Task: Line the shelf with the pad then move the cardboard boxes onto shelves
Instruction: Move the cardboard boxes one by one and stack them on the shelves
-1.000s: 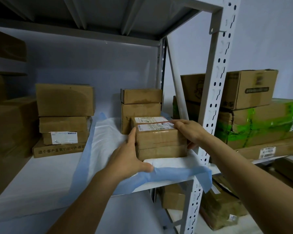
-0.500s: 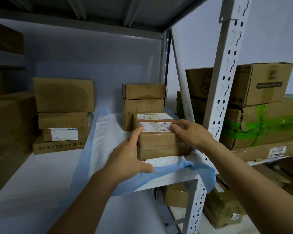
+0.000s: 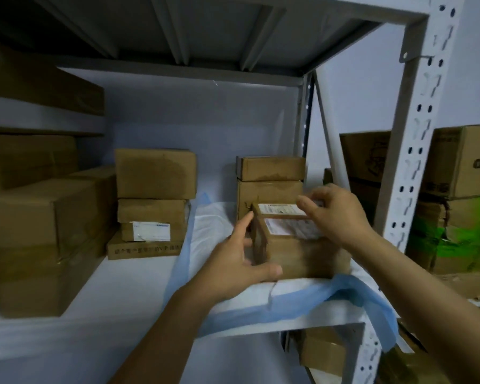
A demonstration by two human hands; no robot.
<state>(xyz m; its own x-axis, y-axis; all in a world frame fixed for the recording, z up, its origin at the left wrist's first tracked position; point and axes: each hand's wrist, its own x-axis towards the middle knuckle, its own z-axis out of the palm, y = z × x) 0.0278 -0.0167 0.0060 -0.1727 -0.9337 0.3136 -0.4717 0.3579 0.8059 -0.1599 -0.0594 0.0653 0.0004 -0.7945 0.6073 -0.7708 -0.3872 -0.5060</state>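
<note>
A blue-edged pad drapes over the lip of the shelf, presumably to shield it. On the pad, the left hand spreads wide, fingers flat against the side of a box, apparently squaring it. The right hand arches over the box's top; blur hides any grip. Behind, a stack stands on the pad's far end.
</note>
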